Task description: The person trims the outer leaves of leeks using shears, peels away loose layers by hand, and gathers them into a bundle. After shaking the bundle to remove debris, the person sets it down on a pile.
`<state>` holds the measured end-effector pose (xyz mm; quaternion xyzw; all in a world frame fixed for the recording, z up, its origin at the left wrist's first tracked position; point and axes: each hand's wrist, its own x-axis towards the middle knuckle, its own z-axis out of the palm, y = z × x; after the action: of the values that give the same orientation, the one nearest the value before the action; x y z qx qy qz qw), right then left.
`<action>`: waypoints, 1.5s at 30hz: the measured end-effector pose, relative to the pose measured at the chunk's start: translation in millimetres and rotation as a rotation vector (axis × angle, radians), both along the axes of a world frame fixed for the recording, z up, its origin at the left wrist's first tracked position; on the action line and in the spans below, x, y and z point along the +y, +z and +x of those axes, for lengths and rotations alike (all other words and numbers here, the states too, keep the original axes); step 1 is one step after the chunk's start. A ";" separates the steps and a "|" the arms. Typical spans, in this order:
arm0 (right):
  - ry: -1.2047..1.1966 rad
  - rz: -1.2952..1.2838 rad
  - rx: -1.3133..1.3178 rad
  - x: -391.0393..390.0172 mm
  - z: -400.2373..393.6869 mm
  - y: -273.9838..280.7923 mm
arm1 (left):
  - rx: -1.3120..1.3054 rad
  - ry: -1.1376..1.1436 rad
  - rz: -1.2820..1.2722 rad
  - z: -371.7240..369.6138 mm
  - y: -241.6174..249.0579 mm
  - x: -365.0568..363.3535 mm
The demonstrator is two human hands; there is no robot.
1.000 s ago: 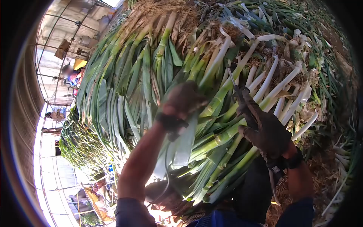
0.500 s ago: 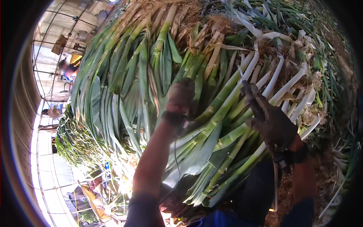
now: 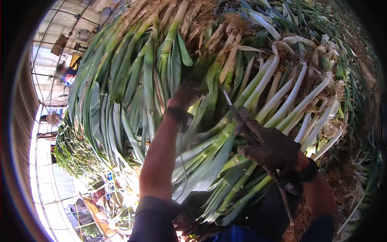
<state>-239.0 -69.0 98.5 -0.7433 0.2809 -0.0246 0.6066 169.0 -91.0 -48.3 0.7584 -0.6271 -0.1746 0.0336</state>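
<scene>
My left hand (image 3: 189,94), in a dark glove, is closed at the edge of the leafy heap. Its fingers are partly blurred around a green leek (image 3: 210,78). My right hand (image 3: 274,145), gloved too, grips a slim nozzle tool (image 3: 250,128) with a thin metal tip pointing up and left toward the leeks near my left hand. A hose (image 3: 285,201) hangs from below that hand. Under both hands lie several leeks (image 3: 221,141) with green leaves; the stalks (image 3: 290,86) on the right show pale, clean shanks.
Unpeeled leeks with brown roots (image 3: 201,18) are heaped at the top left. Peeled scraps (image 3: 262,24) and more green leaves cover the upper right. A metal frame (image 3: 38,109) and a distant person (image 3: 66,72) appear at the left. Root litter (image 3: 334,189) lies at lower right.
My right hand has moved left and slightly down, bringing the nozzle tip closer to my left hand. My left hand has shifted slightly left, and the view has turned a little.
</scene>
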 end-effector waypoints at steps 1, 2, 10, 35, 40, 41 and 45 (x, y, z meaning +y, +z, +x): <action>-0.006 -0.002 -0.010 2.4 4.4 -3.0 | 0.041 0.109 0.031 -35.4 46.0 6.0; -0.013 -0.005 -0.022 3.9 10.9 -6.2 | 0.080 0.219 0.061 -62.8 76.7 11.5; -0.090 -0.037 0.035 5.3 36.2 -2.3 | 0.089 0.370 0.022 -101.8 96.4 25.8; -0.173 -0.432 0.232 -166.3 101.2 -85.4 | 0.463 0.412 0.072 -109.1 113.3 55.8; -0.164 -0.195 0.004 -106.0 62.7 -74.2 | 0.558 0.386 0.046 -105.0 126.3 61.2; -0.135 -0.195 0.029 -85.0 49.2 -58.3 | 0.617 0.410 0.030 -105.4 133.8 64.3; -0.062 0.090 -0.178 2.3 -6.4 -1.3 | 0.590 0.450 0.009 -115.5 160.0 71.0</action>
<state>-245.4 -66.7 97.1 -0.7013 0.2496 -0.0968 0.6607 53.5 -20.0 111.7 0.7945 -0.4074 -0.3766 0.2469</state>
